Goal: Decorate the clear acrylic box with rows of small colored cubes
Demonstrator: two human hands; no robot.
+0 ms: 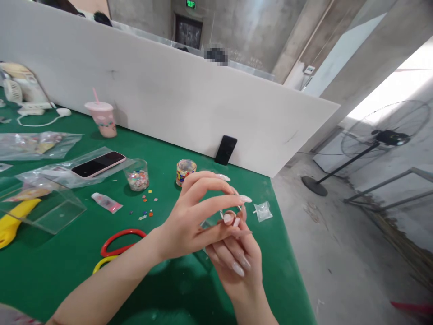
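Note:
Both my hands are together above the green table. My left hand (203, 212) arches over from the left, its fingers curved around a clear round-rimmed piece (240, 208), mostly hidden by the fingers. Just below and behind it, my right hand (238, 259) has its fingers curled in, with the thumb and a fingertip up against the same piece. A small cup (186, 170) covered in coloured squares stands behind my left hand. Left of it are a clear cup (138, 179) of small colourful bits and several loose bits (145, 199). Scissors (123, 232) with red and yellow handles lie partly under my left forearm.
A small tube (106, 203), a clear box (64, 212), a yellow tool (15, 221) and a phone (99, 164) lie left. A pink cup (103, 118) and another phone (226, 150) stand by the white divider (169, 99). A small plastic packet (263, 211) lies right, near the table edge.

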